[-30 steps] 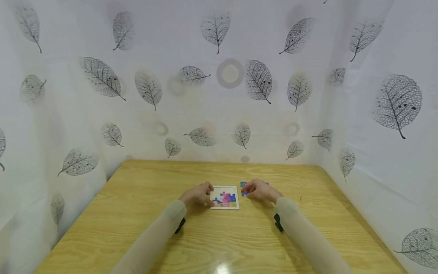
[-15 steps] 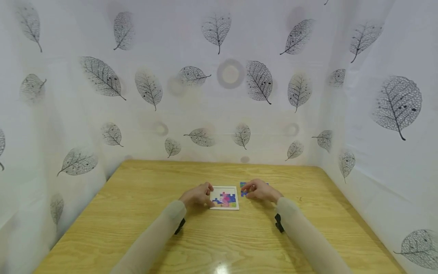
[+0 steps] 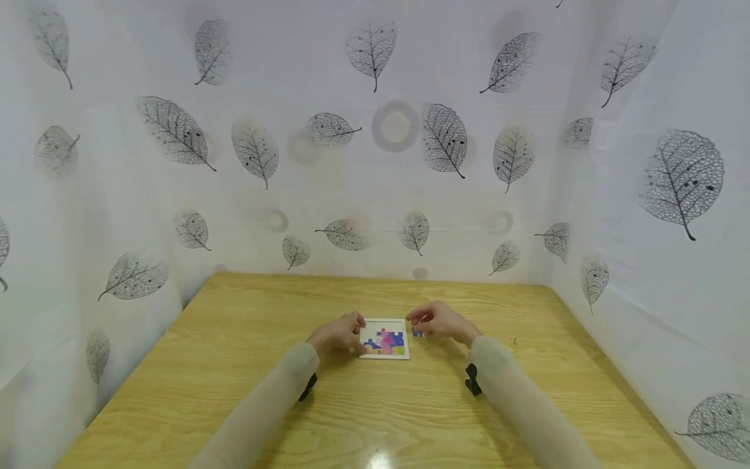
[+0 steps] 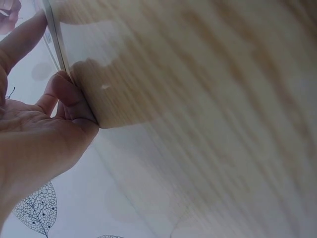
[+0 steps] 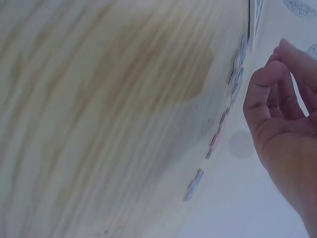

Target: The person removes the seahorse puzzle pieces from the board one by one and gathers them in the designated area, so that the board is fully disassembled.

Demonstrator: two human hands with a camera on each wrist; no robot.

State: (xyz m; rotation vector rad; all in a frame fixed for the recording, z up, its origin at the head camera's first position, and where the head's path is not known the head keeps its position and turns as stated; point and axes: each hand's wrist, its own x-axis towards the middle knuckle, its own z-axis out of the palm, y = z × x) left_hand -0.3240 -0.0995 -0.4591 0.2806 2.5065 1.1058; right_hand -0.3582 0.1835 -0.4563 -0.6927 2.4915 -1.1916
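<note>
A white-framed jigsaw puzzle tray [image 3: 384, 357] lies flat on the table, with pink, blue and orange pieces [image 3: 387, 341] filling its lower part. My left hand [image 3: 338, 332] holds the tray by its left side, the thumb at the near corner and fingers farther up. In the left wrist view, the same hand [image 4: 47, 114] touches the tray's thin edge. Just right of the tray, my right hand [image 3: 442, 321] hovers over loose puzzle pieces [image 3: 418, 331], its fingers bent and tips close together. The right wrist view shows this hand [image 5: 285, 104] raised off the table, nothing visible between thumb and fingers.
Several loose pieces [image 5: 215, 136] lie flat in a row on the wooden table [image 3: 375, 404]; from the head, the right hand hides most of them. Behind and at both sides hangs a white leaf-print curtain [image 3: 375, 182].
My right hand has risen slightly and shifted a little left, its fingers now covering the upper loose pieces. My left hand and the tray have stayed in place.
</note>
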